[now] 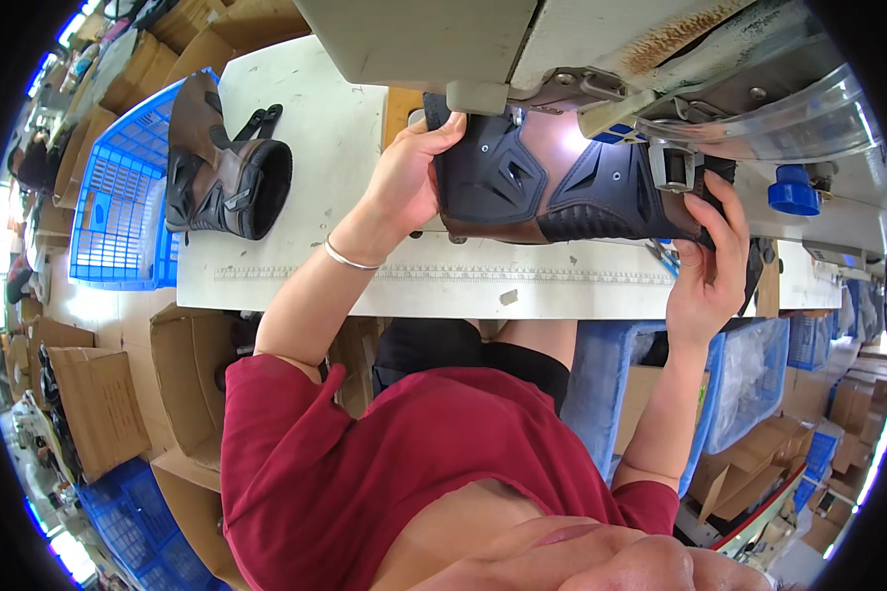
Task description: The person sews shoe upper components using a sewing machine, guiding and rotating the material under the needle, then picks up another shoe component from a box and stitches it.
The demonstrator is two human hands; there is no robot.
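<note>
A dark boot upper with black moulded panels and brown leather lies sideways under the head of a sewing machine. A bright lamp spot falls on its middle. My left hand is closed on the upper's left end, thumb on top. At the other end, beside the machine's presser foot, the fingers and thumb of my right hand pinch the upper's edge. Where the needle meets the material is hard to make out.
Another brown and black boot upper stands at the left of the white table, beside a blue plastic basket. A printed ruler runs along the front. Cardboard boxes and blue crates flank my legs below.
</note>
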